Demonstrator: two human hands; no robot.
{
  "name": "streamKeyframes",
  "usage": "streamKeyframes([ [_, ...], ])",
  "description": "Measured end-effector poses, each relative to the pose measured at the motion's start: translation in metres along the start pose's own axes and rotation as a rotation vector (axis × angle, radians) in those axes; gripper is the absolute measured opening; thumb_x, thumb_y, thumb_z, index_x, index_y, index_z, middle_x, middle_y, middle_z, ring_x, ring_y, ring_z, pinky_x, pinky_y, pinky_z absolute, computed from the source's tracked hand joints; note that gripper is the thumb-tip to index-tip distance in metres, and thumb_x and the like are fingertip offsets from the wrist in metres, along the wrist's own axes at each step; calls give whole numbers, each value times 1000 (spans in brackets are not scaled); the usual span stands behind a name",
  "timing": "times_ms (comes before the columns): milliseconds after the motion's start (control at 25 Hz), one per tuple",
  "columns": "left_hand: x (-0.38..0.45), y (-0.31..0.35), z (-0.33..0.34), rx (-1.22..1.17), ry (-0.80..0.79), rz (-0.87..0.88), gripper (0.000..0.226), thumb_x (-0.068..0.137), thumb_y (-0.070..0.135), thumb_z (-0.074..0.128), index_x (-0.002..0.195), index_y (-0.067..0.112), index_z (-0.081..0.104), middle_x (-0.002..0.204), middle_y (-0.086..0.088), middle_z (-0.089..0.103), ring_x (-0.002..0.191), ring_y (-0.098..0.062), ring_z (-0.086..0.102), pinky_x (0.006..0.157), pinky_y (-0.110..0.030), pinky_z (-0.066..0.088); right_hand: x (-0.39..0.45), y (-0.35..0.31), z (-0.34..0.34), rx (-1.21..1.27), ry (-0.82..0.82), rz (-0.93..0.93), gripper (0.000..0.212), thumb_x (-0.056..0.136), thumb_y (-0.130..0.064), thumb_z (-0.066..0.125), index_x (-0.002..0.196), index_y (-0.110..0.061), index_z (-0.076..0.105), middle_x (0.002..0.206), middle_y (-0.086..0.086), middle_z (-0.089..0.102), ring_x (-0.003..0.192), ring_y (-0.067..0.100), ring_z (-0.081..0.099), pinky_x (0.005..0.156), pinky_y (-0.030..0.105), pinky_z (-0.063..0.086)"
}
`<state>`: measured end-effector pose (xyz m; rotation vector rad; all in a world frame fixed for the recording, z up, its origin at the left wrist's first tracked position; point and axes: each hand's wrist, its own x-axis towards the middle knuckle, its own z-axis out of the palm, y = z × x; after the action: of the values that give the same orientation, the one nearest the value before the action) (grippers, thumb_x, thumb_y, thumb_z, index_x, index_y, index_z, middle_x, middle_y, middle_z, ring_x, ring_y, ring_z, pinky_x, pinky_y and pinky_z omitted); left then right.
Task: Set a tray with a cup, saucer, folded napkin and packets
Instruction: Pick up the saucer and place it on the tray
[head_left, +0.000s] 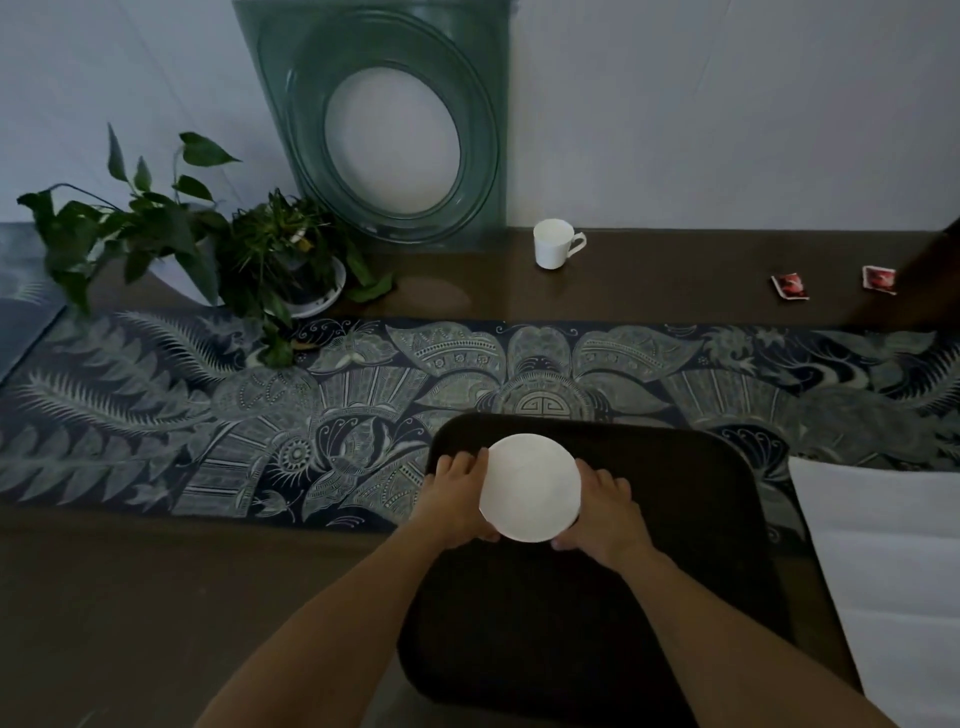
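Nearest, a dark tray (597, 623) sits at the desk's near edge. Over its far-left part both hands grip a white saucer (530, 488) by its rim: the left hand (457, 493) and the right hand (605, 506) have fingers curled against opposite sides (whether the saucer touches the tray, I cannot tell). A white napkin (883, 545) lies just right of the tray. Beyond the patterned runner (208, 415), a white cup (555, 244) stands near the far edge, with two red packets (789, 287) toward the far-right corner.
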<state>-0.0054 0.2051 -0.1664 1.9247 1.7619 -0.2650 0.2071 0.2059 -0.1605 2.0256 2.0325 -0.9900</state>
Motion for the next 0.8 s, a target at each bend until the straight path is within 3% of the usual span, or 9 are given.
streamKeyframes([
  [240,-4,-14,19,-22,-11,14,123,65,48,81,153,20,0,148,-5,26,135,-29,22,112,-51,25,-4,-3,16,-1,-15,22,114,58,-33,86,148,-26,16,139,6,37,129,30,32,102,49,41],
  [800,-2,-13,25,-115,79,28,120,56,48,84,149,24,12,137,0,35,127,-25,30,107,-46,32,2,6,18,-15,21,-5,115,59,-37,85,149,-26,13,140,5,36,129,27,34,105,47,38],
])
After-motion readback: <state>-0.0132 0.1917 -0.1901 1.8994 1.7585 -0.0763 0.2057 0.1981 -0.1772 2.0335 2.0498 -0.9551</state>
